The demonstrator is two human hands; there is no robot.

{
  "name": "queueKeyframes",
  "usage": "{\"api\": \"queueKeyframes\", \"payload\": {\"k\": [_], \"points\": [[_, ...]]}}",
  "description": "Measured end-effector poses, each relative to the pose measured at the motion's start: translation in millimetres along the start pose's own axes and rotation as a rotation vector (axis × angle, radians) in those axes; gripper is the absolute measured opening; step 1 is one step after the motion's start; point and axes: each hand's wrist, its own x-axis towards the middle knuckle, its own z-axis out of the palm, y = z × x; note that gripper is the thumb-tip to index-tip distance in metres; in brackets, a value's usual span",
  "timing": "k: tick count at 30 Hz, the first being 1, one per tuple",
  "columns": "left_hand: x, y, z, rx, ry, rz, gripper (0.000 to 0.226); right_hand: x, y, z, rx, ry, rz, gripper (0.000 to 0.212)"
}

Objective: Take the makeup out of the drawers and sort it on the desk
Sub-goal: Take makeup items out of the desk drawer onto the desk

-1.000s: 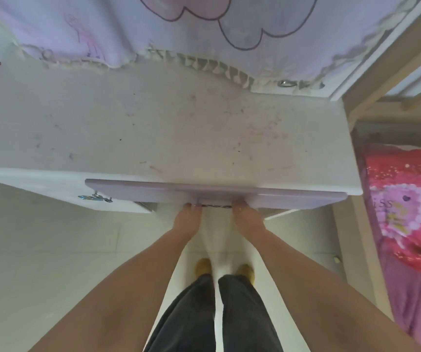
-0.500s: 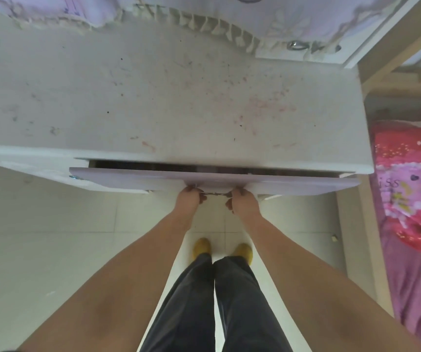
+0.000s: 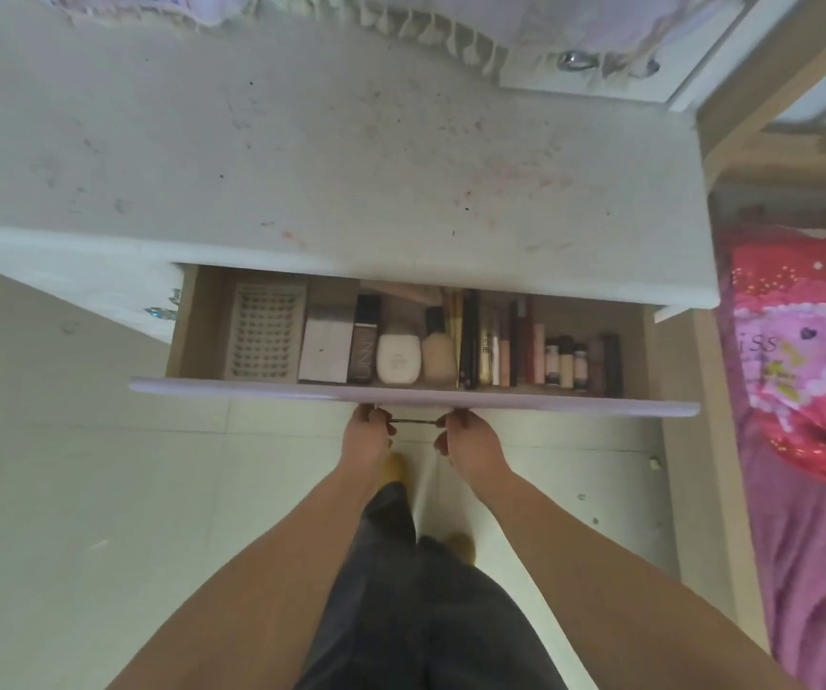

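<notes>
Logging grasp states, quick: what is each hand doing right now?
Left hand: grips the drawer handle.
Right hand: grips the same handle.

The pink patterned bedding, to the right of the open drawer, shows the letters "iss" in pale script beside a flower design. Inside the drawer, a dark box carries pale vertical lettering, too blurred to read. No other text is legible.

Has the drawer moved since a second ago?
Yes. The drawer has slid out toward the person, away from the desk front edge, exposing the makeup. Both the left hand and right hand grip its handle.
</notes>
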Motion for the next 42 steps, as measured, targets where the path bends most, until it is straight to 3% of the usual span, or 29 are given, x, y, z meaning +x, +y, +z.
{"api": "queueKeyframes", "payload": {"k": [5,16,19,21,24,26,28,32,35,38,42], "points": [[14,-15,8,0.052,0.049,0.067,0.021,11,10,3,0.028,-0.057,-0.006,0.03],[30,-25,19,0.038,0.032,0.007,0.028,26,21,0,0.029,-0.202,0.021,0.027],[8,-18,27,0.077,-0.01,-0.062,0.03,13,14,-19,-0.16,-0.305,-0.007,0.033],[-13,-14,26,0.274,-0.139,-0.063,0.046,-2,10,-47,-0.275,-0.416,-0.052,0.033],[-45,5,22,0.808,-0.531,0.139,0.03,-22,7,-110,-0.295,-0.531,-0.111,0.022],[-57,32,33,0.933,-0.724,0.252,0.026,-29,3,-155,-0.228,-0.459,-0.111,0.021],[-59,62,59,0.947,-0.776,0.366,0.026,-24,0,-191,-0.202,-0.276,-0.143,0.026],[-31,95,129,0.933,-0.638,0.656,0.027,14,-8,-218,-0.211,0.013,-0.17,0.03],[-1,89,171,0.979,-0.458,0.766,0.031,43,-19,-210,-0.543,0.117,-0.309,0.024],[19,71,196,1.271,-0.331,0.833,0.037,64,-22,-198,-0.915,0.074,-0.339,0.024],[32,51,200,1.421,-0.213,0.93,0.049,78,-15,-190,-1.021,-0.011,-0.368,0.028]]}}
